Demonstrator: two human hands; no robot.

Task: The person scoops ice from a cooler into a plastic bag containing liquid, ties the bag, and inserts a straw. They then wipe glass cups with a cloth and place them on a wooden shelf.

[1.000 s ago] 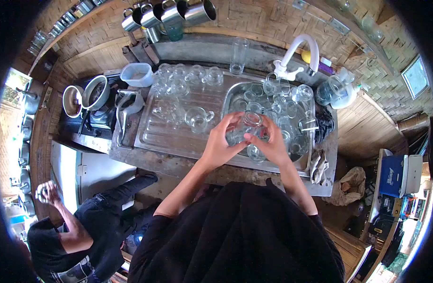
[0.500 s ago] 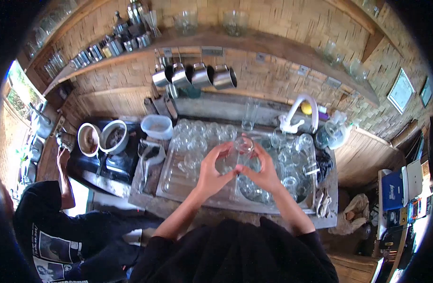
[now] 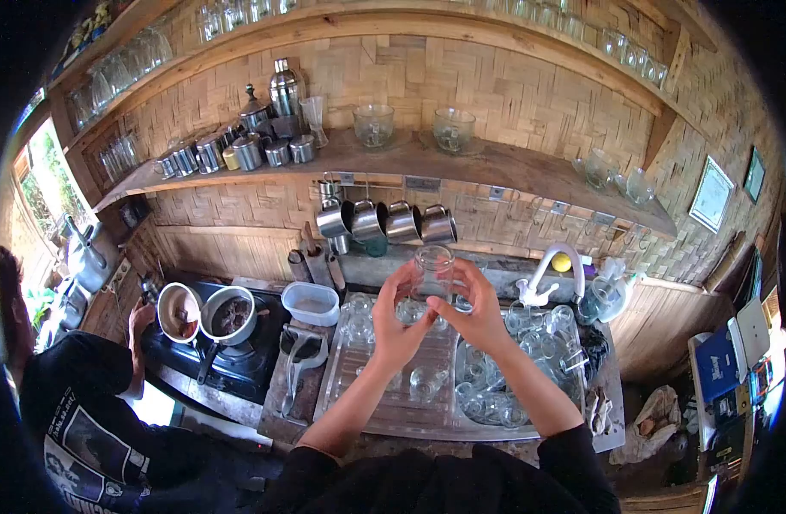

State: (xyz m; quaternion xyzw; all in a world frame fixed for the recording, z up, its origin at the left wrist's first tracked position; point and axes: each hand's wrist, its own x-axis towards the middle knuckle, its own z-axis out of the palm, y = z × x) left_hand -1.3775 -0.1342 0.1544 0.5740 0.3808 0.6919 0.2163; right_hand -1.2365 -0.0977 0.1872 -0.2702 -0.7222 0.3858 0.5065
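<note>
Both of my hands hold one clear drinking glass (image 3: 433,267) above the sink unit, its round rim toward the top. My left hand (image 3: 399,319) wraps its left side and my right hand (image 3: 475,315) its right side, with the thumbs close together in front. Below and to the right, many clear glasses (image 3: 530,360) crowd the sink basin. More glassware (image 3: 356,317) stands on the ribbed metal drainboard (image 3: 367,420) to the left, partly hidden behind my left hand. A glass mug (image 3: 426,383) sits on the drainboard under my wrists.
A white faucet (image 3: 543,274) arches behind the basin. Several steel pitchers (image 3: 367,221) hang under the wooden shelf (image 3: 513,176). Left are a plastic tub (image 3: 311,303), a stove (image 3: 247,364) with two pots (image 3: 228,315), and a co-worker (image 3: 84,403) at the stove.
My view has tilted up, showing more of the shelves. My hands have raised the glass toward the hanging pitchers. The co-worker's hand is now beside the left pot.
</note>
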